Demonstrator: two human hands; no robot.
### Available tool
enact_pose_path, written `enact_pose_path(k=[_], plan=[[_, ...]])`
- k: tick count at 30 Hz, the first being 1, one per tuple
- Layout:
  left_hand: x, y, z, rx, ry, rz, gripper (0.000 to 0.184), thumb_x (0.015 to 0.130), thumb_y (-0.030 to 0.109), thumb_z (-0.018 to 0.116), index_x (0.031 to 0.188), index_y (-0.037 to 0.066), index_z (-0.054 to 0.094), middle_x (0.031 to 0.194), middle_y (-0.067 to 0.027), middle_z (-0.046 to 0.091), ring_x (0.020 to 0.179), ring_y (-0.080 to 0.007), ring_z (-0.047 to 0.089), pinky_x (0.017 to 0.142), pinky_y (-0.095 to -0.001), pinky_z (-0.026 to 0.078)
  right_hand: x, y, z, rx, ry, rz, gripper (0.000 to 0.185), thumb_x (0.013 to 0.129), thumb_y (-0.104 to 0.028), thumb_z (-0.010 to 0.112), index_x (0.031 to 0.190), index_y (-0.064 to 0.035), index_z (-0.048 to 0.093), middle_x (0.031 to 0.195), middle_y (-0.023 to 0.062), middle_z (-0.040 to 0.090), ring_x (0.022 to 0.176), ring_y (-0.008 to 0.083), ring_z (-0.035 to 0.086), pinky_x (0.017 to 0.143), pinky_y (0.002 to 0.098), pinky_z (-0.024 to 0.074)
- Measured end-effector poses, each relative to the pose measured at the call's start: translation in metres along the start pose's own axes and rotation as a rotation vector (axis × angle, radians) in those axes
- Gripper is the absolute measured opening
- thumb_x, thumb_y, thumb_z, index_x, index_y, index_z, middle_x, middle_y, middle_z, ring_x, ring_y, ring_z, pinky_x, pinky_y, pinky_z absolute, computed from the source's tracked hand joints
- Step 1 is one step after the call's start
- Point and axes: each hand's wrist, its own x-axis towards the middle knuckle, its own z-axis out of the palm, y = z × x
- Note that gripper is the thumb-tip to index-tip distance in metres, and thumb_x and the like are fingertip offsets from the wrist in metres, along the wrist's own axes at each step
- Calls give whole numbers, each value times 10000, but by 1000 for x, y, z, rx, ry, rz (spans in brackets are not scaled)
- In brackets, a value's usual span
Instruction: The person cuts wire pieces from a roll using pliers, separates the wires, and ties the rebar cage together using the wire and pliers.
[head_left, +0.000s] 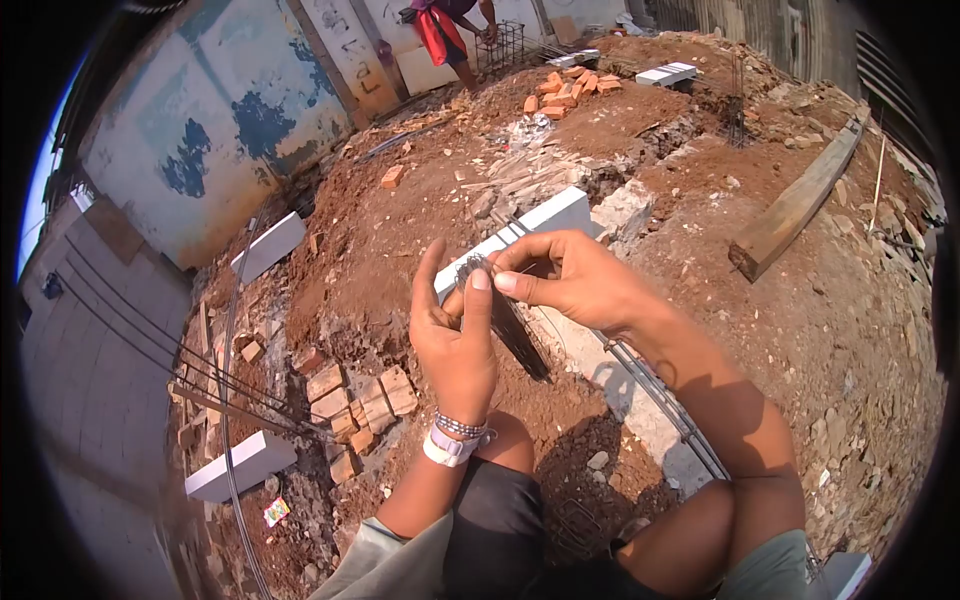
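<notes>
A bundle of thin dark wires (520,338) hangs below my hands, its looped upper end between my fingers. My left hand (458,335) holds this bundle near the top, thumb pressed against it and the index finger raised. My right hand (560,272) is pinched at the bundle's looped end, thumb and index finger together on what looks like a thin wire. Just behind the hands lies a long white block (565,213) with dark bars across it. Steel rods (670,405) run from beneath my right forearm toward my knee.
Stacked bricks (365,400) lie at the left, near white blocks (240,466) and long rods. A wooden beam (800,200) rests on the soil at the right. Loose bricks (572,92) lie farther back. Another person (470,25) bends beside a steel cage (500,45) near the painted wall.
</notes>
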Motion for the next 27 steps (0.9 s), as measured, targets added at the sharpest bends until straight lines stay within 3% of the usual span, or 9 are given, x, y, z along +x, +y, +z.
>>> enact_pose_path(k=[3, 6, 9, 12, 18, 21, 27], plan=[[1, -1, -4, 76, -26, 14, 353, 956, 185, 627, 1240, -23, 594, 1063, -115, 689, 951, -125, 631, 828, -252, 483, 2, 4, 2, 252, -19, 171, 266, 908, -174, 693, 1064, 38, 652, 935, 61, 675, 802, 85, 600, 717, 232, 487], [-1, 7, -2, 92, 6, 1, 278, 945, 196, 648, 1122, -17, 667, 1075, -89, 682, 945, -122, 627, 812, -262, 491, 0, -5, 3, 212, 53, 170, 256, 907, -183, 696, 1046, 29, 657, 911, 46, 674, 783, 80, 600, 707, 225, 485], [-1, 4, -6, 77, -10, -35, 285, 930, 184, 669, 1132, -17, 656, 1054, -86, 684, 940, -124, 628, 813, -264, 494, 0, -5, 0, 138, -24, 114, 267, 905, -202, 702, 1034, 27, 655, 883, 37, 671, 754, 83, 604, 692, 232, 500], [0, 1, -3, 14, 11, 43, 243, 908, 128, 692, 1086, -35, 665, 928, -88, 713, 825, -75, 641, 682, -202, 483, 0, -10, -8, 201, -106, 180, 281, 898, -222, 712, 1028, 22, 660, 868, 41, 675, 736, 96, 622, 678, 244, 520], [0, -1, -3, -74, 49, -29, 456, 884, 113, 717, 1263, -49, 523, 918, -128, 721, 811, -93, 659, 680, -186, 489, -1, -5, -15, 204, -188, 173, 319, 901, -273, 708, 1031, 13, 657, 897, 52, 679, 755, 112, 651, 688, 255, 538], [3, -3, -2, -147, 39, -26, 542, 884, 99, 710, 1328, -44, 435, 940, -169, 723, 851, -131, 685, 700, -191, 506, -1, -6, -16, 186, -148, 201, 223, 928, -206, 669, 1001, 2, 644, 860, 37, 649, 746, 107, 634, 700, 256, 542], [2, -1, -3, -120, 15, -67, 548, 860, 67, 724, 1316, -33, 436, 956, -186, 715, 839, -132, 679, 725, -214, 521, -3, -6, -17, 204, -157, 209, 224, 930, -206, 666, 1006, 4, 647, 866, 30, 647, 760, 101, 619, 715, 251, 531]])
